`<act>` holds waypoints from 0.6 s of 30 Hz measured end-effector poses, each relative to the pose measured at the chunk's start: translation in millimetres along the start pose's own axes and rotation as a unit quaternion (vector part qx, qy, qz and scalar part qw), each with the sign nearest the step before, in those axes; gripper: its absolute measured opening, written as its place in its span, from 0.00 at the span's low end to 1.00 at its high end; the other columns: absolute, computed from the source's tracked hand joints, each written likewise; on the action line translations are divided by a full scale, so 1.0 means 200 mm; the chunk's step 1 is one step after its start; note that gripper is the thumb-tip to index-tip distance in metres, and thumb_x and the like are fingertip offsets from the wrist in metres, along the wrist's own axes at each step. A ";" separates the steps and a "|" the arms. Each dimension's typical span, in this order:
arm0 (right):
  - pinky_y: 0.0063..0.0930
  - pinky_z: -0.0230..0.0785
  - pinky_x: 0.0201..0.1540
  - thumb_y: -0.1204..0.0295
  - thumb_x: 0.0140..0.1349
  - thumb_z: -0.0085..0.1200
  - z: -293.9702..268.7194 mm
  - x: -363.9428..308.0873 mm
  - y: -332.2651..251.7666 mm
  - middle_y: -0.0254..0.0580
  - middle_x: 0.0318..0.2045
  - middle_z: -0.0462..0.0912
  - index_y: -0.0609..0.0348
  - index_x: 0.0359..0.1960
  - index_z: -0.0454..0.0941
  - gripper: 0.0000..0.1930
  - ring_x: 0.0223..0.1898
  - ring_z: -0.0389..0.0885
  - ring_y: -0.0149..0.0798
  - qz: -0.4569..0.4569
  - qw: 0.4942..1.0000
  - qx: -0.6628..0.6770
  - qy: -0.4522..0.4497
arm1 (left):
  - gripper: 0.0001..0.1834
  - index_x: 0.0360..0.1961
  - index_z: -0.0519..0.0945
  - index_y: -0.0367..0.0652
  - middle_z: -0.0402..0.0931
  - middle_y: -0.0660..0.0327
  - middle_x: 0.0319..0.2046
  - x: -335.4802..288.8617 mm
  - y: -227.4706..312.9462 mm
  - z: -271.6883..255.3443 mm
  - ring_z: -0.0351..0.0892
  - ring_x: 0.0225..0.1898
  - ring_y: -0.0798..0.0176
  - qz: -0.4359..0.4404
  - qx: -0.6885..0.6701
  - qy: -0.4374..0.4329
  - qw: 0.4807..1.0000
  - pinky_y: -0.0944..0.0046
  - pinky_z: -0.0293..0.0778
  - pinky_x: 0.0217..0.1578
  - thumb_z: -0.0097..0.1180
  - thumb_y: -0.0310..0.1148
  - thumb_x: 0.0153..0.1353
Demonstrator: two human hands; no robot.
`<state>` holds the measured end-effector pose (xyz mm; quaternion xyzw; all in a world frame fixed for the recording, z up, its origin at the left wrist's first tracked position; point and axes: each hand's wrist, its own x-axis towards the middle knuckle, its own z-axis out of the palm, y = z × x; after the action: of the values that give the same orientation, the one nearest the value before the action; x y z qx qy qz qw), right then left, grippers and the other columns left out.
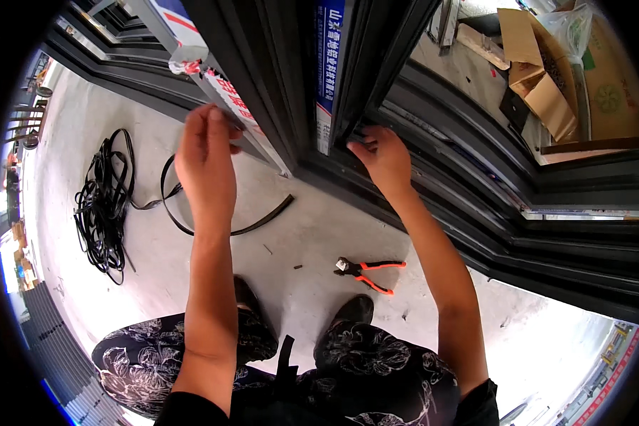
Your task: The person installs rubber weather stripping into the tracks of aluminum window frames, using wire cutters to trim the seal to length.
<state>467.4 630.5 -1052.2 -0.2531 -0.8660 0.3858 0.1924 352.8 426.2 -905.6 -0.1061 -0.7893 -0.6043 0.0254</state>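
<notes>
A dark grey metal window or door frame stands in front of me, its corner post partly covered by printed film. My left hand is beside the post's left side, fingertips pinched together near the red-and-white film. Whatever lies between those fingertips is too small to tell. At the inner corner right of the post, my right hand has its fingers bent and thumb close to them, against the frame's lower rail. Its fingertips are partly hidden there. Pliers with orange-and-black handles lie on the floor between my arms.
A tangled bundle of black strip lies on the floor to the left, with a curved length of strip nearer the frame. Beyond the frame at right are an opened cardboard box and a clear plastic bag. My shoes stand below the pliers.
</notes>
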 end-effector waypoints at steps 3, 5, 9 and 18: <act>0.38 0.72 0.31 0.64 0.52 0.69 0.09 0.04 0.00 0.45 0.28 0.82 0.60 0.32 0.80 0.14 0.29 0.82 0.46 0.029 1.000 0.002 0.010 | 0.12 0.44 0.77 0.34 0.75 0.66 0.27 0.06 0.12 0.00 0.73 0.30 0.76 0.073 -0.053 0.018 0.996 0.73 0.71 0.32 0.47 0.33 0.74; 0.33 0.72 0.30 0.66 0.52 0.70 0.14 0.05 0.01 0.48 0.27 0.82 0.63 0.29 0.80 0.14 0.28 0.82 0.43 0.016 0.999 -0.006 0.031 | 0.12 0.44 0.77 0.34 0.75 0.66 0.27 0.10 0.16 -0.01 0.72 0.29 0.76 0.091 -0.070 0.019 0.993 0.74 0.70 0.32 0.47 0.33 0.74; 0.40 0.69 0.28 0.68 0.52 0.67 0.15 0.05 0.07 0.45 0.25 0.79 0.60 0.27 0.80 0.10 0.26 0.78 0.50 0.004 0.995 0.016 0.094 | 0.13 0.47 0.78 0.34 0.76 0.66 0.29 0.17 0.16 0.03 0.70 0.29 0.76 0.139 -0.078 0.034 0.987 0.75 0.68 0.32 0.47 0.33 0.74; 0.38 0.70 0.26 0.73 0.52 0.67 0.10 0.09 0.12 0.40 0.23 0.76 0.56 0.25 0.80 0.07 0.25 0.77 0.46 -0.249 0.960 -0.052 0.118 | 0.20 0.42 0.75 0.40 0.72 0.71 0.35 0.18 0.10 0.18 0.65 0.36 0.76 0.041 -0.144 0.141 0.979 0.73 0.63 0.40 0.37 0.45 0.75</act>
<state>449.2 643.4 -1080.4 -0.0828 -0.8919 0.2472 0.3696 324.2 471.3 -890.0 -0.0541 -0.6776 -0.7188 0.1457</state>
